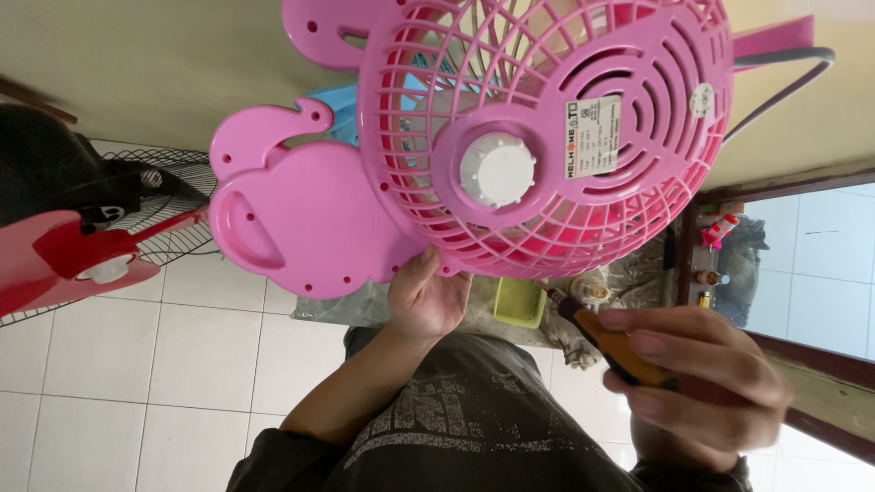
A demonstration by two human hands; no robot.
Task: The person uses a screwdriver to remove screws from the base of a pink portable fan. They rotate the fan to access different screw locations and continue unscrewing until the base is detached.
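Note:
A pink plastic fan (pixel 547 137) fills the upper middle, its rear grille toward me with a white round cap (pixel 498 169) at the centre and a pale label beside it. Its pink base (pixel 292 219) sticks out to the left. My left hand (pixel 424 301) grips the lower rim of the grille where it meets the base and holds the fan up. My right hand (pixel 702 383), lower right, is closed around an orange-handled screwdriver (pixel 620 351) whose tip points up-left toward the fan without touching it.
A red fan with a wire grille (pixel 109 237) lies on the white tiled floor at left. A small green tray (pixel 519 302) and clutter sit below the pink fan. A dark door frame (pixel 793 182) and small bottles stand at right.

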